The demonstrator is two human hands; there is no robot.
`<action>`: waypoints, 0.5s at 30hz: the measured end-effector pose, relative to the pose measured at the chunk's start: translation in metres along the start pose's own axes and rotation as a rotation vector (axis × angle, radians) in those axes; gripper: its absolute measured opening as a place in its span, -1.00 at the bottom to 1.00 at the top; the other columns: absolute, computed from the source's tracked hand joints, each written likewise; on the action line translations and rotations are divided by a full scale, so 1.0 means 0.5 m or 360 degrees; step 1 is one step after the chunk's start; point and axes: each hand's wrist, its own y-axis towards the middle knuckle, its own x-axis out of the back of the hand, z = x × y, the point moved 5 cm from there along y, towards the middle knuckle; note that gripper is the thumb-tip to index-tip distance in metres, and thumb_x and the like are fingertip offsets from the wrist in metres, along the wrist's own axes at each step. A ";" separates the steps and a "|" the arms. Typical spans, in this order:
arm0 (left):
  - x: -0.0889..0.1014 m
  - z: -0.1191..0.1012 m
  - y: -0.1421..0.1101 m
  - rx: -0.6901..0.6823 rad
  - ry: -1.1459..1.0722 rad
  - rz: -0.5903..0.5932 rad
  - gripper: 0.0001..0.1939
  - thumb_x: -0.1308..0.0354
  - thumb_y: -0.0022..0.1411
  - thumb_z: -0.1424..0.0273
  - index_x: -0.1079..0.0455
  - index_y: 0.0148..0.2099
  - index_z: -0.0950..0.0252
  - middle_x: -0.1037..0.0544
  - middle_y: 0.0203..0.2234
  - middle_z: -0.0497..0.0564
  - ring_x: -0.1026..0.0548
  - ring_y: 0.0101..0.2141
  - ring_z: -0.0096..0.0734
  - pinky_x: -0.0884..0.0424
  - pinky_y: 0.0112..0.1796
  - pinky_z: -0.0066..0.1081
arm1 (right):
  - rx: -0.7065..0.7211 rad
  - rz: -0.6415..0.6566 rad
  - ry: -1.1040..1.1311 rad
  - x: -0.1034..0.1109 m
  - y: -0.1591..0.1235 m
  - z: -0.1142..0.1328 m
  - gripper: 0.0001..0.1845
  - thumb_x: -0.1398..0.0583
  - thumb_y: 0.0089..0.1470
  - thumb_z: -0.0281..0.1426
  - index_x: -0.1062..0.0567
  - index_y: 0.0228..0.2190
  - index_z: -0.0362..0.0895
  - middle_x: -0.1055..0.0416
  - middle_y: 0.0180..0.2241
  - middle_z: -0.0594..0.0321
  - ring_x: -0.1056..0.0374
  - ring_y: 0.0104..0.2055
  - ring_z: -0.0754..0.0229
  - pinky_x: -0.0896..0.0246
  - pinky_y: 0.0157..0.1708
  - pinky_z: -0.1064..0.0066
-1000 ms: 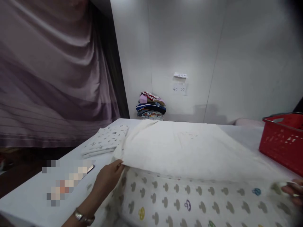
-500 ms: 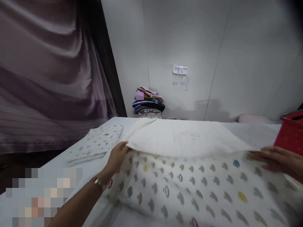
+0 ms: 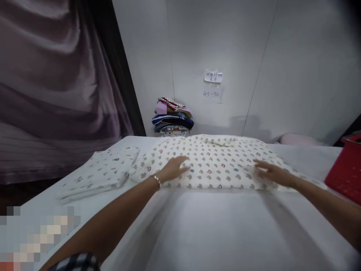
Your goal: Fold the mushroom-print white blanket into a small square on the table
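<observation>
- The patterned cloth (image 3: 214, 165) lies in a wide band across the white table (image 3: 214, 229); it looks light, soft and limp, hardly fragile, best taken at both ends of its near edge.
- The left hand (image 3: 173, 169) is over it, thumb parted from the fingers, pinching nothing.
- The right hand (image 3: 272, 174) is farther along, fingers loosely spread; contact is unclear.
- A folded cloth (image 3: 98, 169) lies left, a red basket (image 3: 344, 171) right.

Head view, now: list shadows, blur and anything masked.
In the head view, soft shadows streak the table; there too, the right hand looks slightly blurred while the cloth's print shows clearly; the head view's lower left is pixelated, its upper right corner dark.
</observation>
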 end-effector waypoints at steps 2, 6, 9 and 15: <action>-0.045 0.013 -0.081 -0.0095 0.0299 0.0182 -0.39 -0.07 0.16 0.04 -0.20 0.21 0.17 -0.20 0.23 0.07 -0.09 0.23 -0.14 0.07 0.20 -0.08 | -0.0018 0.0055 -0.0268 -0.057 -0.058 -0.071 -0.29 -0.06 0.05 0.01 -0.30 0.12 -0.13 -0.24 0.14 0.03 -0.18 0.15 -0.12 -0.09 0.13 0.06; -0.045 0.060 -0.195 -0.0061 0.0516 0.0098 -0.40 -0.08 0.17 0.23 -0.13 0.25 0.18 -0.22 0.21 0.07 -0.12 0.22 -0.18 0.06 0.20 -0.06 | 0.0198 -0.0191 -0.0659 -0.079 -0.139 -0.177 -0.36 -0.04 0.05 -0.11 -0.31 0.12 -0.14 -0.16 0.19 0.07 -0.02 0.24 -0.09 0.00 0.17 0.01; -0.032 0.098 -0.235 0.0093 0.0637 0.0053 -0.43 0.02 0.13 0.53 -0.18 0.22 0.23 -0.28 0.18 0.06 -0.19 0.18 -0.26 -0.05 0.16 -0.15 | 0.0155 -0.0327 -0.0897 -0.066 -0.162 -0.225 -0.38 0.01 -0.01 -0.35 -0.31 0.12 -0.18 -0.20 0.16 0.04 -0.07 0.22 -0.05 -0.07 0.13 0.03; -0.019 0.132 -0.226 0.0447 0.0853 -0.0093 -0.39 0.16 0.12 0.70 -0.19 0.21 0.28 -0.27 0.18 0.08 -0.20 0.17 -0.27 -0.12 0.11 -0.23 | -0.0334 -0.0478 -0.1032 -0.031 -0.169 -0.234 -0.34 0.09 -0.01 -0.47 -0.26 0.15 -0.30 -0.26 0.10 -0.14 -0.27 0.08 -0.11 -0.24 -0.04 0.09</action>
